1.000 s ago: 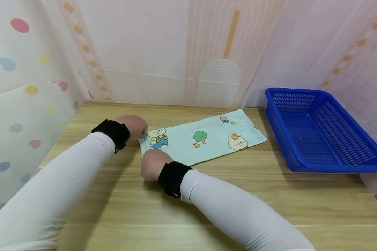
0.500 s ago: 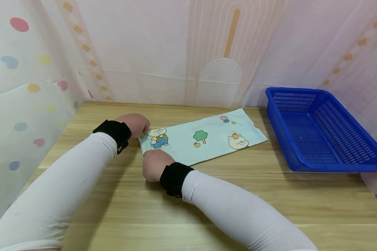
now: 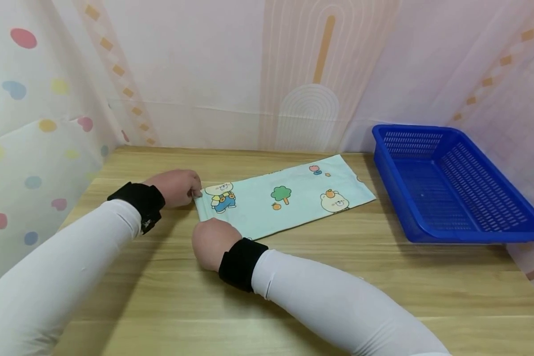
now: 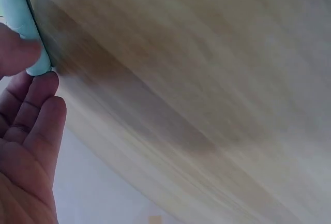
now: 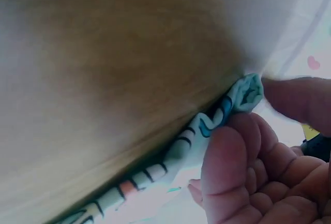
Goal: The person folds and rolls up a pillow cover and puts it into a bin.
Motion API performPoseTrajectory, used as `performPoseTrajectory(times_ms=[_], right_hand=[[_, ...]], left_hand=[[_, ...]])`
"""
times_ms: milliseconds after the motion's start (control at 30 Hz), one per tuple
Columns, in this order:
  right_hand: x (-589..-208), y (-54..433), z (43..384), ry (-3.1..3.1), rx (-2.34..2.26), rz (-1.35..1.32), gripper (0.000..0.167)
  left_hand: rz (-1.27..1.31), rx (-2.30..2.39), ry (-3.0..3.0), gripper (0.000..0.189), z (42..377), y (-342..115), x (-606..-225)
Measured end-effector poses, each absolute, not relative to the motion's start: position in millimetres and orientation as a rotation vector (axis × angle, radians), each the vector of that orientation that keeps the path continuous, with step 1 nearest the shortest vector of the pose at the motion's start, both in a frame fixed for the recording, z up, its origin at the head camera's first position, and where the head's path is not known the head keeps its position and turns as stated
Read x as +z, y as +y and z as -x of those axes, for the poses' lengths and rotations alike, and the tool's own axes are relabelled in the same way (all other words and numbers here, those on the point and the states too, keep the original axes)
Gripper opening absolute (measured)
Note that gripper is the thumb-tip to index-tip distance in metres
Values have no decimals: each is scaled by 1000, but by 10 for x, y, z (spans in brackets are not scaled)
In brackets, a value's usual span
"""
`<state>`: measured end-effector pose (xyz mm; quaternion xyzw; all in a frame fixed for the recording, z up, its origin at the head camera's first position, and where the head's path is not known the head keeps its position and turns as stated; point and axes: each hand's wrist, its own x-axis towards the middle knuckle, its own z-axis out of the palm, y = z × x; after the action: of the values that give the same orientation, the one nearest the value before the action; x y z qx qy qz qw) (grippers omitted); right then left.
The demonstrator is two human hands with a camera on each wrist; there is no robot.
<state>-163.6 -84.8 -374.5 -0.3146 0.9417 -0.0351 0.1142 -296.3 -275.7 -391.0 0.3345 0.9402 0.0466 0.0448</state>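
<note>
A mint-green cloth [image 3: 253,210] printed with cartoon bears and a tree lies flat in a long folded strip on the wooden table. At its far left corner, my left hand [image 3: 172,188] pinches the edge; the left wrist view has the thumb over the cloth's rounded end [image 4: 15,12] and fingertips below it. My right hand [image 3: 214,243] grips the near left corner. A small rolled end [image 5: 250,92] of the cloth sits between that thumb and the fingers in the right wrist view. From above, the right hand's fingertips are hidden behind its back.
A blue plastic basket [image 3: 411,212] with slotted sides stands at the right of the wooden table [image 3: 338,277]. Patterned curtains [image 3: 196,69] hang behind the table and on both sides.
My left hand has shifted a little left along the cloth's end. The right hand has moved slightly left and nearer. The cloth lies almost as before, and the head view has turned slightly.
</note>
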Motion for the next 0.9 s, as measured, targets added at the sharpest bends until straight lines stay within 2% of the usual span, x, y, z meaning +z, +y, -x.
performPoseTrajectory(times_ms=[233,900], right_hand=[[-3754,-849,1650,2773,-104,916,29],[-3760,-818,1703,2723,-206,754,33]], left_hand=[[-1071,137,2868,20,2984,-2758,-3919],[-932,152,2864,18,2902,-2653,-3811]])
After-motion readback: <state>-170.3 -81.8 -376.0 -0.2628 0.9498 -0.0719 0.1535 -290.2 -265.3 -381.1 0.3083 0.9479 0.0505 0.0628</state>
